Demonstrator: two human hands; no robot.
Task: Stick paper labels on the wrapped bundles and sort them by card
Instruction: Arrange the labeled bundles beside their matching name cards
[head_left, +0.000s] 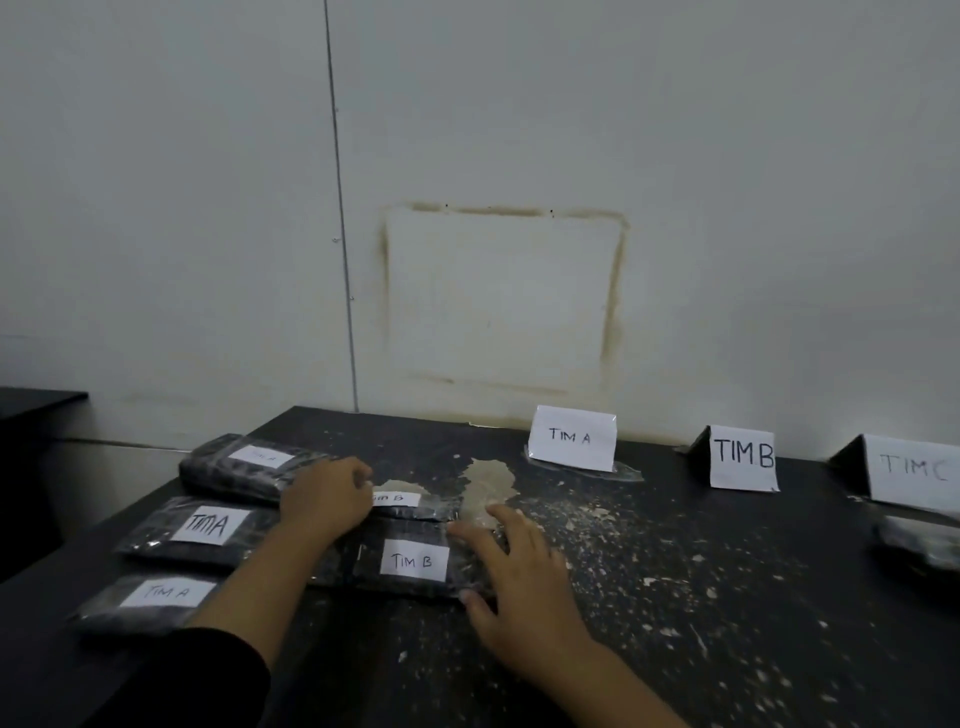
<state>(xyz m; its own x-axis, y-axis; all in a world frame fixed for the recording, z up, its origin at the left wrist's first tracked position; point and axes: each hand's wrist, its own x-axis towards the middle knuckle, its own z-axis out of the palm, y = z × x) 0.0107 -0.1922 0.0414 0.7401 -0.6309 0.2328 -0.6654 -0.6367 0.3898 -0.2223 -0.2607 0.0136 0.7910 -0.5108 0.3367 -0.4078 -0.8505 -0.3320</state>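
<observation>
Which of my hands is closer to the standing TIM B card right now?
Right. The right hand lies on a bundle's right end, left of the TIM B card; the left hand is farther left.

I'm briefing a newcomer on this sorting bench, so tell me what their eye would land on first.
Three white cards, TIM A, TIM B and TIM C, stand in a row by the wall at the table's far right. At near left lie dark wrapped bundles with paper labels, the left hand and right hand resting on those marked TIM B. A brown-stained square outline marks the wall above.
</observation>
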